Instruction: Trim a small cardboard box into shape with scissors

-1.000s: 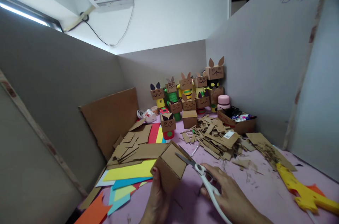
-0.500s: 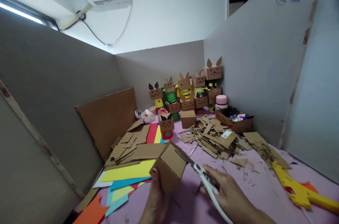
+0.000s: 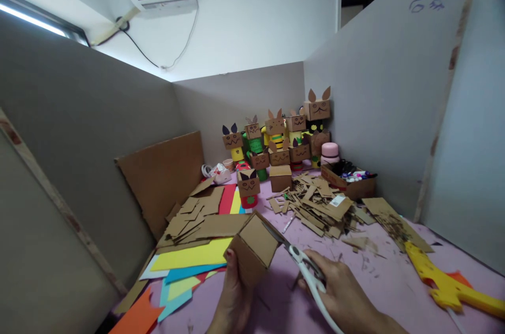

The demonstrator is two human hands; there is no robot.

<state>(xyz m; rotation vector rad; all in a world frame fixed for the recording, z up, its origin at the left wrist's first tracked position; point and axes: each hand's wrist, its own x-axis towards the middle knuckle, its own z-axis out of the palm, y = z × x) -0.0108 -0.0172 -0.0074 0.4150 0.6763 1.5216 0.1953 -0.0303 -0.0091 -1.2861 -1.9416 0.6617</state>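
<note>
My left hand (image 3: 233, 292) grips a small cardboard box (image 3: 246, 260) from below and the left, its thumb pressed on the near side. The box is tilted, with one face turned up toward me. In my right hand (image 3: 335, 281) is a pair of scissors (image 3: 302, 260) with white handles, my fingers wrapped round the loops. The dark blades point up and left, their tips at the box's upper right edge. Whether the tips cut into the cardboard or only touch it, I cannot tell.
Cardboard strips (image 3: 319, 202) lie heaped beyond my right hand. A yellow glue gun (image 3: 450, 284) rests at the right. Coloured paper (image 3: 189, 255) and cardboard sheets (image 3: 193, 215) spread out at the left. Several cardboard animal figures (image 3: 248, 186) and a box of pens (image 3: 355, 184) stand behind.
Hardly anything differs. The view has shifted slightly; both hands keep their hold on the box and the scissors, with the blade tips still at the box's edge.
</note>
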